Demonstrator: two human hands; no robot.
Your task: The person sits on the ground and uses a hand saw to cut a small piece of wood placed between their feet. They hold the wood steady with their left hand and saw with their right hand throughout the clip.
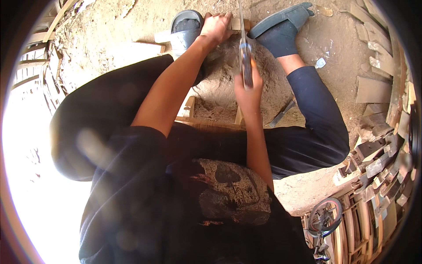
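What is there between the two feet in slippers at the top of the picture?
In the head view, a wooden strip lies between the slippers, pinned by the left hand, with the right hand's saw crossing it.

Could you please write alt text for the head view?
A seated person saws a strip of wood on a sandy floor, the left hand pressing it down and the right hand gripping a handsaw. Grey sandals flank it; wood offcuts lie right.

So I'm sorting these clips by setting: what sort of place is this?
Probably an outdoor or open-sided woodworking yard. The ground is bare dirt strewn with sawdust, offcuts of wood are heaped at the right, and the right hand works a handsaw on a wooden strip.
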